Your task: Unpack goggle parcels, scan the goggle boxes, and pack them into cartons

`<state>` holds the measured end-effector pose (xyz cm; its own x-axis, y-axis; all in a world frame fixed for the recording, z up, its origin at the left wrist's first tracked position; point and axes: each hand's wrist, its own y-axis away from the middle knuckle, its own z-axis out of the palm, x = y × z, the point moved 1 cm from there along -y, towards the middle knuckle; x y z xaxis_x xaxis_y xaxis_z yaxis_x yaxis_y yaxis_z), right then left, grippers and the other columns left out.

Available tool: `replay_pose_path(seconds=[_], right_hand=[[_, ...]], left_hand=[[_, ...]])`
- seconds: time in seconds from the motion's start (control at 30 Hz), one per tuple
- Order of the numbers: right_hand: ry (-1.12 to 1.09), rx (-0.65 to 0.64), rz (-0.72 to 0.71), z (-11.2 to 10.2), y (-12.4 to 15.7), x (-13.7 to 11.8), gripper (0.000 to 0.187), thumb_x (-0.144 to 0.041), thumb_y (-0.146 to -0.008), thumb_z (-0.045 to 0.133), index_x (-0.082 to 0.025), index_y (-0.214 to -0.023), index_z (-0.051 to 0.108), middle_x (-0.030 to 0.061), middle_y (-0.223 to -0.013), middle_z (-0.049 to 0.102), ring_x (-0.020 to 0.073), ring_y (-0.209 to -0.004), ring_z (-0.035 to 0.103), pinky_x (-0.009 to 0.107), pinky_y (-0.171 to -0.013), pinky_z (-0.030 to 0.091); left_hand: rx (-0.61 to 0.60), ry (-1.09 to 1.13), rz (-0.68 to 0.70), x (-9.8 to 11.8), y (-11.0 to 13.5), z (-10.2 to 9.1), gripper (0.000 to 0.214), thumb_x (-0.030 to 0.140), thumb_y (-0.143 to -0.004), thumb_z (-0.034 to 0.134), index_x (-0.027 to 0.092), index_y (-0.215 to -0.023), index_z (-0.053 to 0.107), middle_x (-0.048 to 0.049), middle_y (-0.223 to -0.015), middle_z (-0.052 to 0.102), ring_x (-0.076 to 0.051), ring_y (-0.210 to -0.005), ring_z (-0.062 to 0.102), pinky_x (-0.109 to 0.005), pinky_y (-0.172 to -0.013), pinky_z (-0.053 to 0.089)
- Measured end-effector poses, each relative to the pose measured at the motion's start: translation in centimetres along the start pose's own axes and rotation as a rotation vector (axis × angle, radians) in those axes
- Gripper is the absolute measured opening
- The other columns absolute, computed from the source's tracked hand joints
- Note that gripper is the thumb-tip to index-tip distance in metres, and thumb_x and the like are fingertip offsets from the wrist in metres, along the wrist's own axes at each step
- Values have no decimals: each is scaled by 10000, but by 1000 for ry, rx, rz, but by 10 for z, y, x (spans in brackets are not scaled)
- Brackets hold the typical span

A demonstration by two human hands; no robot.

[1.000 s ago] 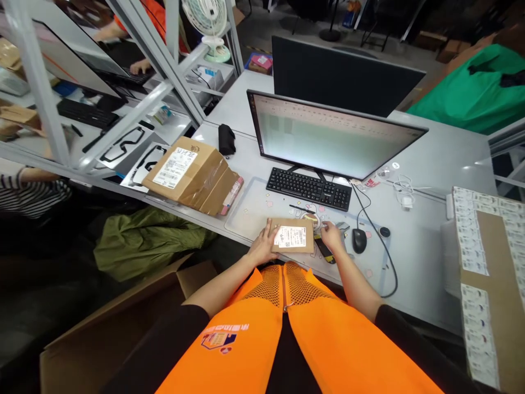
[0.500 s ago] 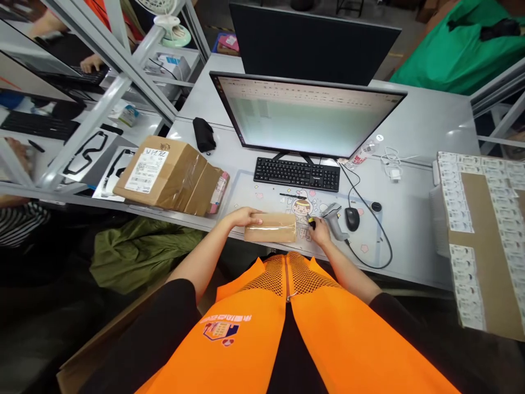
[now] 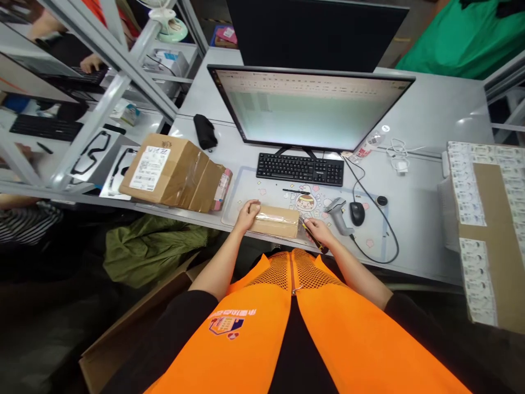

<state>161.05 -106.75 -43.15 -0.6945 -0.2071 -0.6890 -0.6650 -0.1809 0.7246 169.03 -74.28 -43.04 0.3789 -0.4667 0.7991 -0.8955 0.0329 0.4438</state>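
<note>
A small brown cardboard box [image 3: 275, 221] with shiny clear tape along its top lies on the desk mat near the front edge. My left hand [image 3: 246, 215] grips its left end, thumb on top. In my right hand [image 3: 320, 231] is a black and yellow utility knife [image 3: 315, 239], its tip at the box's right end. Whether the blade is in the tape I cannot tell. Just right of that hand lies a grey barcode scanner [image 3: 339, 216]. Behind the box are a thin black pen [image 3: 296, 191] and a cartoon print on the mat.
Taped cartons [image 3: 172, 174] stand at the left. A keyboard [image 3: 299, 169] and monitor [image 3: 311, 112] are behind, a mouse [image 3: 357, 213] and cable at right. A label-covered box [image 3: 484, 230] stands far right. Beyond the left metal frame, a co-worker's hand [image 3: 91, 63] rests near a keyboard.
The knife has turned in my right hand, its tip now against the box's right end. My left hand has shifted to the box's left end. The whole view has moved slightly.
</note>
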Motion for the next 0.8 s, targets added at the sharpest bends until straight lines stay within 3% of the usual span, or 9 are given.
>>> replay_pose_path(seconds=[0.17, 0.47, 0.8], right_hand=[[34, 55, -26, 3, 2, -4, 548, -794, -961, 504, -272, -794, 478, -14, -628, 605, 168, -509, 567, 277, -479, 469], [63, 104, -12, 8, 10, -13, 512, -763, -956, 511, -277, -798, 476, -19, -623, 603, 164, -490, 552, 285, -481, 472], [36, 191, -89, 16, 6, -14, 502, -722, -960, 538, -255, -777, 518, -16, -603, 602, 154, -467, 560, 273, -461, 473]], left_hand=[[-9, 51, -36, -6, -8, -2, 467, 604, -898, 632, 181, -1090, 687, -117, -1196, 748, -295, -1197, 665, -429, -1132, 501], [13, 115, -47, -12, -7, 1, 425, 566, -867, 656, 190, -1061, 689, -104, -1159, 740, -295, -1162, 655, -408, -1089, 502], [54, 173, -37, -15, -8, 2, 421, 601, -820, 707, 210, -977, 700, -87, -1094, 747, -298, -1121, 657, -404, -1047, 503]])
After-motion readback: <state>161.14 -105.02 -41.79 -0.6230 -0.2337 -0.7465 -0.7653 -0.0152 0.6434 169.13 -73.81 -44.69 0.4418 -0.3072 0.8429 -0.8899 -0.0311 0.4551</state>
